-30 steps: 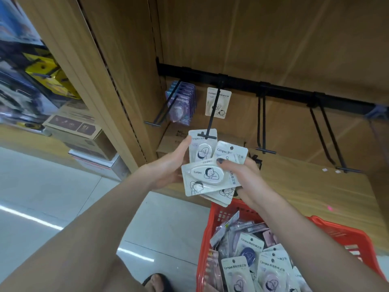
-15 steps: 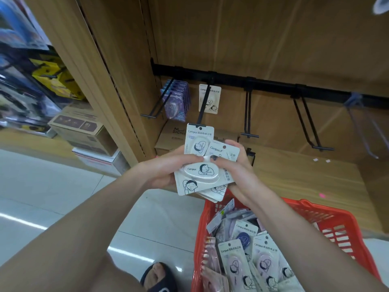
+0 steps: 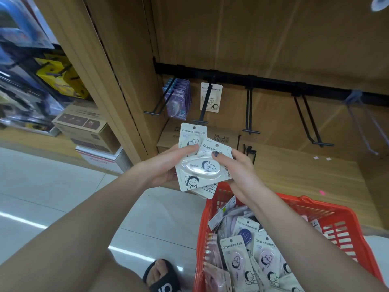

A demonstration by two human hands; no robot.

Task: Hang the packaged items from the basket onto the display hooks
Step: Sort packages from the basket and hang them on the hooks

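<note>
1. Both hands sit a little lower and closer together than a second ago, and the fan of white packages [image 3: 200, 165] has dropped away from the tip of the display hook [image 3: 201, 116] it was nearly touching.
2. Left hand [image 3: 166, 165] grasps the fan from the left, its thumb pressed across the rear upright card.
3. Right hand [image 3: 237, 169] grasps the same fan from the right, a dark-nailed fingertip lying on the front package's clear blister.
4. Front package lies sideways; two others stand behind it and another pokes out beneath.
5. One white package [image 3: 211, 96] already hangs far back on that hook, and a row of purple packages [image 3: 179, 100] hangs on the hook to its left.
6. Further hooks [image 3: 249, 114] along the black rail [image 3: 273, 81] hold nothing.
7. Below the right forearm, a red basket [image 3: 345, 220] holds many more carded packages in a loose heap.
8. A sandalled foot [image 3: 162, 275] stands on the pale tiled floor beside the basket.
</note>
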